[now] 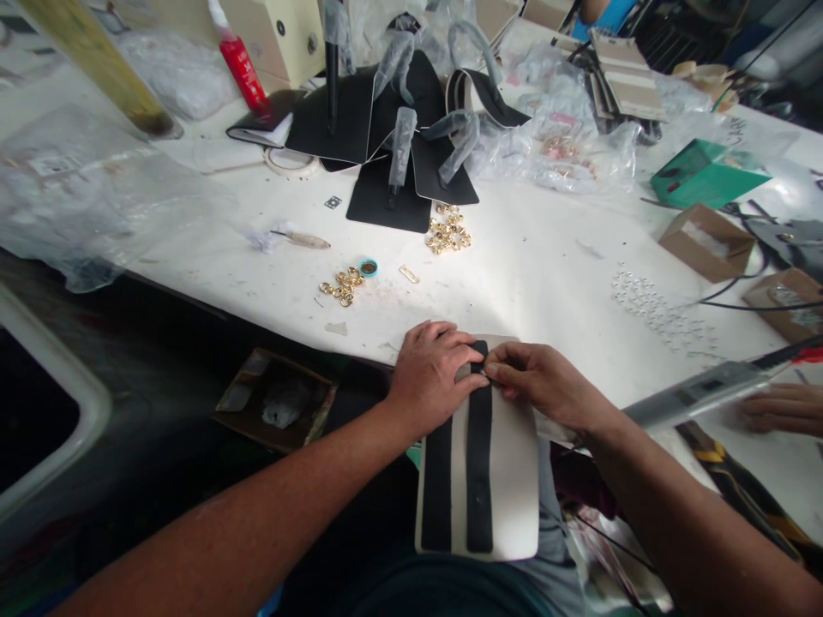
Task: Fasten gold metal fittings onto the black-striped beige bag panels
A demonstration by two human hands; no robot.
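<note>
A light beige flat panel (513, 480) with rounded corners lies over my lap and the table's edge. Two black straps run along it, the left strap (437, 488) and the right strap (479, 463). My left hand (432, 373) is closed over the panel's upper left side, thumb and fingers pressing on the right strap near its top end. There my right hand (524, 374) meets it, thumb and index finger pinched together at the strap. A tiny pale glint shows at those fingertips; what they pinch is mostly hidden.
Gold rings (344, 287), a small blue-rimmed cap (369, 267), an awl (302, 240) and gold fittings (448, 231) lie on the white table (533, 266). Black panels with wrapped handles (386, 193) are behind. Another person's hand (784, 410) is at right. An open box (276, 398) stands below.
</note>
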